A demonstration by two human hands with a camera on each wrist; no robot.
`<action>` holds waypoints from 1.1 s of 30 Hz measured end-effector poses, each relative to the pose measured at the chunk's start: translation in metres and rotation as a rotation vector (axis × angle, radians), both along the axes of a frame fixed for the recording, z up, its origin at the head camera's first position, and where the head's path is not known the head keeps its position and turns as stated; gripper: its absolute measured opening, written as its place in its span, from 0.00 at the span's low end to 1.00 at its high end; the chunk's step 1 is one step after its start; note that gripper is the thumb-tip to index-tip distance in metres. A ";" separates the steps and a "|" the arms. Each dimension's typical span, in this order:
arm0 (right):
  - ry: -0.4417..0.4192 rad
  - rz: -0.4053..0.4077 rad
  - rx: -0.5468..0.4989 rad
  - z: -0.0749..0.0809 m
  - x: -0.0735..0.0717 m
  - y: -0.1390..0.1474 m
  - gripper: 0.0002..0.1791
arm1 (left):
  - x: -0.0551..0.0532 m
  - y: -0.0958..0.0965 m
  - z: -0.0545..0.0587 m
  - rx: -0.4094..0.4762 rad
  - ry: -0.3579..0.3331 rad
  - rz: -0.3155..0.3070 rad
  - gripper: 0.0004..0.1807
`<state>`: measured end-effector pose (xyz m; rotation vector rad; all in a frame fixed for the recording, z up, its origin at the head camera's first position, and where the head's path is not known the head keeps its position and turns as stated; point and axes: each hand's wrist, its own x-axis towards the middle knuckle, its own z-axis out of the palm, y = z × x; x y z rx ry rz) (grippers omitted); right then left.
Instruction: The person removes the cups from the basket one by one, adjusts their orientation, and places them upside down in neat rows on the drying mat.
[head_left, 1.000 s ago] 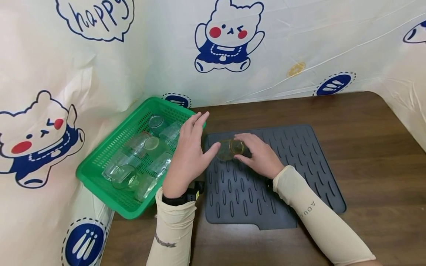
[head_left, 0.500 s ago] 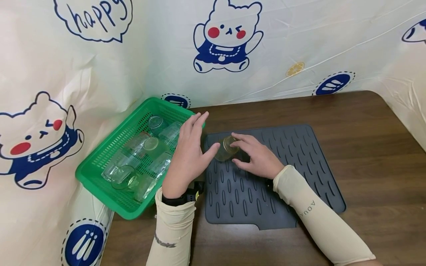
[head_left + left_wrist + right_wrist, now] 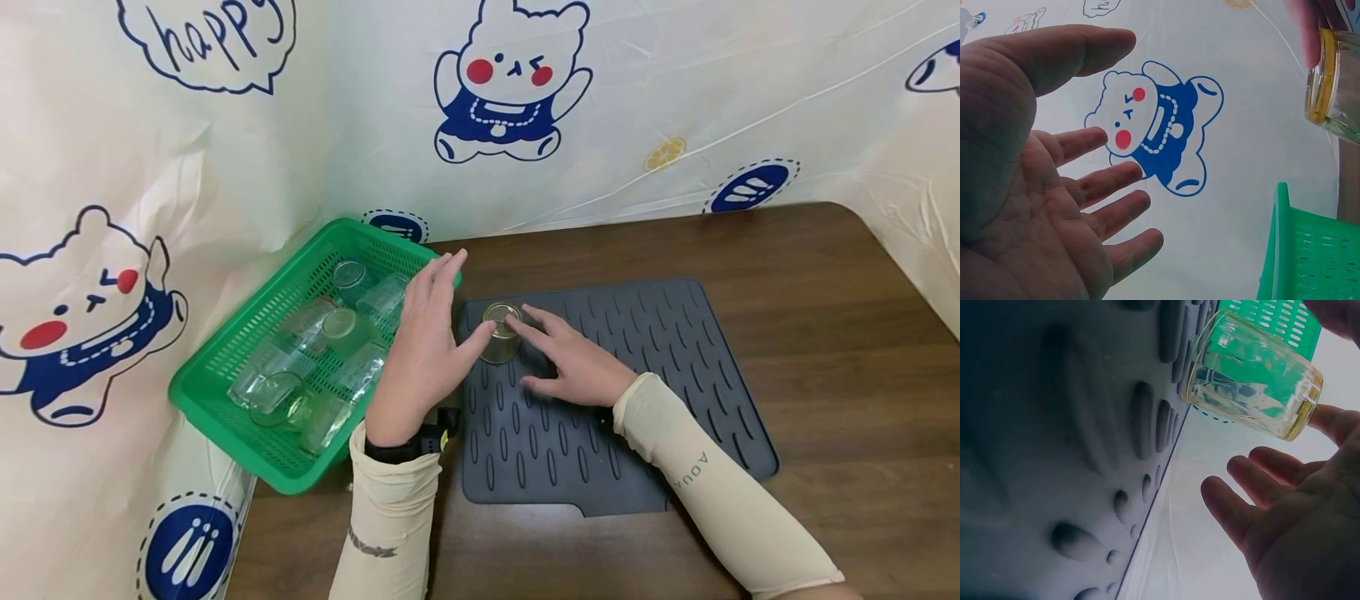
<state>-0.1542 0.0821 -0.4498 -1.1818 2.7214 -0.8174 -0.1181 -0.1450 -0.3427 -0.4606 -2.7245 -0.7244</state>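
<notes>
A clear amber-tinted drinking glass (image 3: 498,346) stands bottom up at the left back corner of the dark grey ribbed drying mat (image 3: 540,450). Its thick base (image 3: 1305,412) faces upward. My right hand (image 3: 577,360) is spread beside it, the index fingertip right at the base's edge and the thumb away from the glass. My left hand (image 3: 423,358) hovers between the green basket (image 3: 292,479) and the mat, fingers extended and holding nothing. The left thumb points toward the glass and overlaps its edge in the head view.
Several clear glasses lie or stand inside the green basket, among them a greenish tumbler (image 3: 347,329) and a mug-like glass (image 3: 277,400). The brown wooden table (image 3: 847,333) extends to the right. A printed white curtain (image 3: 360,108) hangs behind and at the left.
The glass has gone from lying tilted in the right hand to standing bottom up on the mat. The right fingers have loosened from around it. The left hand has hardly moved.
</notes>
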 end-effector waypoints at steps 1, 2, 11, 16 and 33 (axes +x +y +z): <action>-0.005 -0.004 -0.001 0.000 0.000 0.000 0.48 | 0.000 0.000 0.000 -0.002 0.000 0.002 0.46; -0.011 -0.009 -0.001 0.000 0.000 0.000 0.48 | 0.000 0.000 0.000 -0.001 0.000 0.003 0.46; -0.024 -0.064 -0.018 0.005 -0.001 0.005 0.49 | -0.001 -0.002 0.000 0.027 -0.015 0.008 0.46; 0.032 -0.106 -0.051 0.012 -0.003 0.010 0.47 | -0.004 -0.006 -0.002 0.034 -0.036 0.029 0.46; 0.120 -0.170 -0.144 0.034 -0.007 0.030 0.42 | -0.007 -0.060 -0.008 0.029 -0.353 0.278 0.37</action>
